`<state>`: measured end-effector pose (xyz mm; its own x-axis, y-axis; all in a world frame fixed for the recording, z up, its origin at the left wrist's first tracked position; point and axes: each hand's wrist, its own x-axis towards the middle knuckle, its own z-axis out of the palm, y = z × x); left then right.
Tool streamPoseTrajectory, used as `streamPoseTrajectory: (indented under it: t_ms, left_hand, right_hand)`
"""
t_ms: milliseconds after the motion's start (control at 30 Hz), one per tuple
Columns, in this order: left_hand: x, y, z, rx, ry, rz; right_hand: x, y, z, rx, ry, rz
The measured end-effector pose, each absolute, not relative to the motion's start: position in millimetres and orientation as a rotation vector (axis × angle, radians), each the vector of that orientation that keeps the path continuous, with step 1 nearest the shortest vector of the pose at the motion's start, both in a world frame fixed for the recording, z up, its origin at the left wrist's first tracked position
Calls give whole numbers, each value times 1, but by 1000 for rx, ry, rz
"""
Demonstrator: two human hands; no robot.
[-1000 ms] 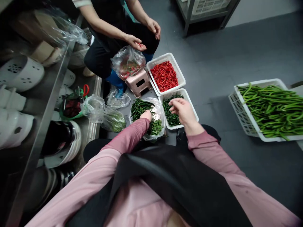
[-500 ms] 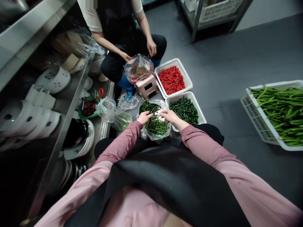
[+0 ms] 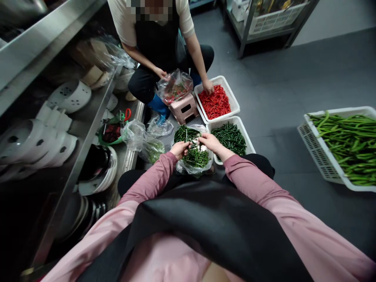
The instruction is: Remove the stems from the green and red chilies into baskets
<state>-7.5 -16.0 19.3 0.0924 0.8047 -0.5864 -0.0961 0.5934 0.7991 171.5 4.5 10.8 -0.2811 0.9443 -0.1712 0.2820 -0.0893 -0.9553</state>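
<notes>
Seen from head height, looking down past pink sleeves (image 3: 249,176) and a black apron (image 3: 205,211) to an open plastic bag (image 3: 188,170) set low between the knees. Inside the bag, dark green chilies (image 3: 180,134) heaped at the far left, with a lighter, finer pile (image 3: 196,157) nearer the body; too small to tell whether stems or whole pods.

In the left hand (image 3: 178,150), clamped between thumb and fingertips, a few green chilies, by the look of it. In the right hand (image 3: 210,142), fingertips together, apparently pinched on one more; partly hidden. Both hands just above the bag, facing each other, near but apart.

Just right of the bag, a white basket (image 3: 250,145) of more green chilies. Beyond, red chilies (image 3: 216,106) in a second basket (image 3: 235,102), with a co-worker's hand (image 3: 208,87) among them.

For good handling, as judged from this pose: hold only a few in the left hand, ends pointing toward the right. Pinch lightly near the tip of an end, not mid-body, to avoid splitting the flesh. Work low over the bag, to catch loose bits. Avoid mixing the finer pile with the dark heap.
</notes>
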Motion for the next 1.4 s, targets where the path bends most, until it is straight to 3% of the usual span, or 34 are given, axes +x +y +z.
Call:
streamPoseTrajectory:
  t_ms: [333, 533, 633, 833, 967, 1200, 1400]
  left_hand:
    - [1, -12, 24, 841, 1375, 736]
    - [10, -14, 13, 1540, 1733, 765]
    - [12, -10, 6, 1533, 1837, 635]
    - [-4, -3, 7, 932, 1568, 491]
    - [-5, -6, 20, 895, 1394, 503]
    - [13, -17, 35, 1220, 1364, 366]
    - [12, -18, 35, 1182, 1485, 307]
  right_hand:
    - [166, -5, 13, -1150, -1745, 1672]
    - [158, -11, 12, -1445, -1560, 1816]
    - [161, -8, 11, -1616, -1556, 1695]
    - [185, 10, 11, -1879, -1648, 984]
    - [187, 9, 14, -1802, -1602, 972]
    - [170, 4, 5, -1370, -1444, 1247]
    - [171, 0, 10, -1381, -1605, 991]
